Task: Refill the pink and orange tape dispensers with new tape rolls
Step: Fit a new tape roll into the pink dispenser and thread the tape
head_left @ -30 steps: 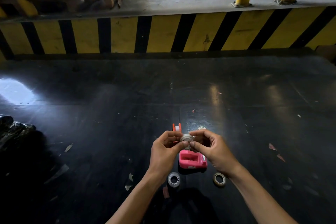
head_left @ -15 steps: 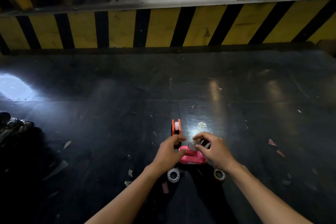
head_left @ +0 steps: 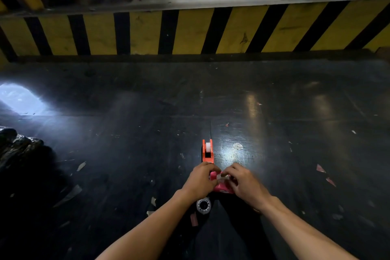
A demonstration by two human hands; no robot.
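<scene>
Dark, shiny floor (head_left: 126, 154) carries the things, with a yellow-and-black striped barrier (head_left: 190, 31) at its far edge. At the near middle, the left hand (head_left: 199, 179) and right hand (head_left: 244, 182) close around the pink tape dispenser (head_left: 221, 189), fingertips pinching a small tape roll (head_left: 222, 176) into it. The orange dispenser (head_left: 207, 151) stands just beyond, a spare roll (head_left: 203, 205) nearer. I judge the roll light, stiff and slippery, best held by its rim; the dispenser, light plastic, needs steadying.

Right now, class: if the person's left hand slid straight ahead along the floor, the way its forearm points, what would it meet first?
Probably the orange tape dispenser, standing just beyond the left hand, which now rests on the pink dispenser. Depth is unclear from this single view, so it might pass just beside it.
</scene>
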